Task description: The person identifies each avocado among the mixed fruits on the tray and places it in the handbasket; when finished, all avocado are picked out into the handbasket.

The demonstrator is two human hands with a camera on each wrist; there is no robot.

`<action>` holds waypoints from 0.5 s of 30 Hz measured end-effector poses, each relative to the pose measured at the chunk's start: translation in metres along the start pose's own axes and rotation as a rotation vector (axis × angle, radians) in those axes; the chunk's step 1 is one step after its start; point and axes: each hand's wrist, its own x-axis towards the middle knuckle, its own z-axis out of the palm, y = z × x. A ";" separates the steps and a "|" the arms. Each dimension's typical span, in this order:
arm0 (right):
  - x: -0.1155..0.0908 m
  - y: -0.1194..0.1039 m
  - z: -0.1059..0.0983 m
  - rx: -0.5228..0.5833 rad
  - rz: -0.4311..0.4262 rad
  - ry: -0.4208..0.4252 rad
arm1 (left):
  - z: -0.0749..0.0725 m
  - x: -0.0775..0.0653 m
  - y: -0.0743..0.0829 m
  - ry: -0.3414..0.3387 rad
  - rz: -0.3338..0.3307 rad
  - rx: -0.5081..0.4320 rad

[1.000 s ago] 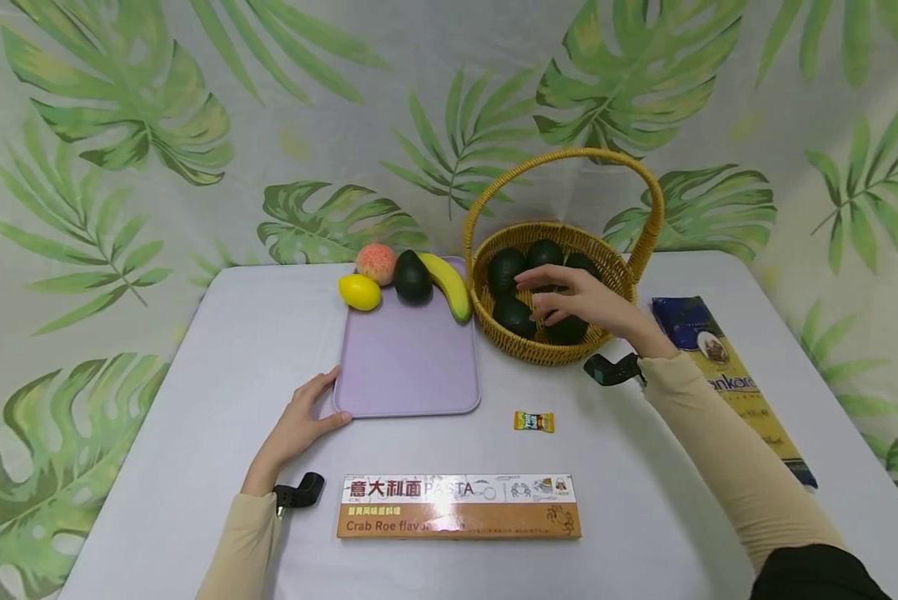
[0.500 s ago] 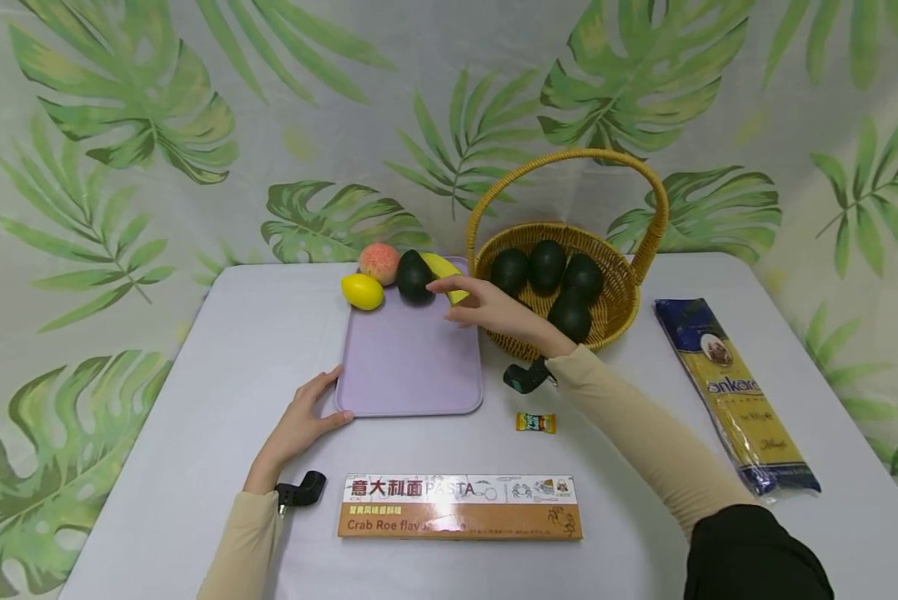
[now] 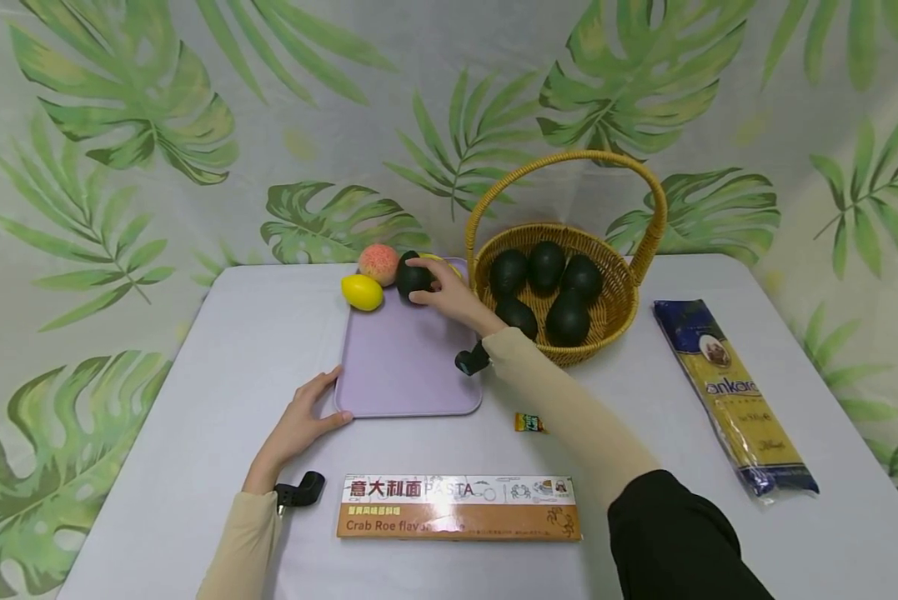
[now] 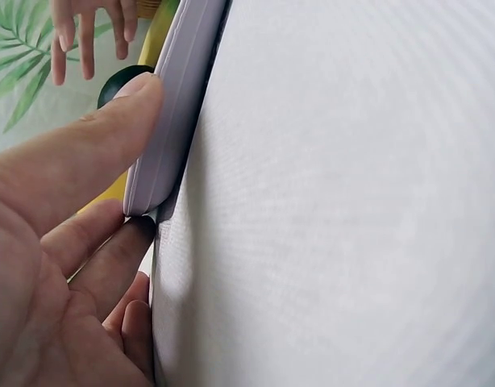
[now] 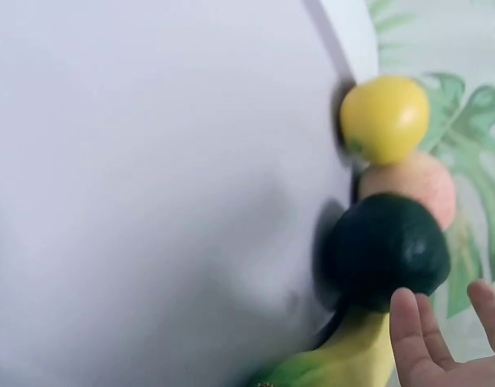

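My left hand (image 3: 303, 421) holds the near left corner of a lilac tray (image 3: 411, 367); in the left wrist view its thumb (image 4: 139, 109) lies along the tray's wall and the other fingers round the corner. At the tray's far side my right hand (image 3: 452, 292) reaches over a dark green avocado (image 3: 411, 287), thumb and fingers spread at its right side. From the right wrist its fingertips (image 5: 405, 310) show right at the avocado (image 5: 384, 250). A banana (image 5: 352, 355) lies beside it, mostly hidden under the hand in the head view. A peach (image 3: 378, 262) and a lemon (image 3: 362, 292) sit left of it.
A wicker basket (image 3: 614, 333) with a tall handle stands right of the tray, holding several avocados (image 3: 567, 317). A small wrapped candy (image 3: 529, 422) is partly under the right sleeve. A pasta box (image 3: 459, 508) lies in front, a pasta bag (image 3: 737, 400) at the right.
My right hand has moved left from over the basket, past the banana, to the avocado on the tray. My left hand has stayed at the tray's corner.
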 end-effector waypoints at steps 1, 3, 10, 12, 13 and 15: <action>0.003 0.002 0.001 -0.013 0.009 0.010 | 0.000 0.000 0.000 0.001 0.001 0.001; 0.008 0.006 0.003 -0.057 0.035 0.020 | 0.000 0.000 -0.001 0.002 0.002 0.012; 0.024 0.011 0.011 -0.184 0.136 -0.003 | -0.001 -0.001 -0.002 0.009 0.008 0.027; 0.027 0.009 0.013 -0.220 0.164 -0.009 | -0.001 -0.001 -0.003 0.007 0.013 0.024; 0.028 0.008 0.013 -0.245 0.169 -0.015 | -0.001 0.000 -0.003 0.006 0.014 0.019; 0.030 0.007 0.014 -0.292 0.180 -0.037 | 0.000 0.000 -0.003 0.004 0.018 0.019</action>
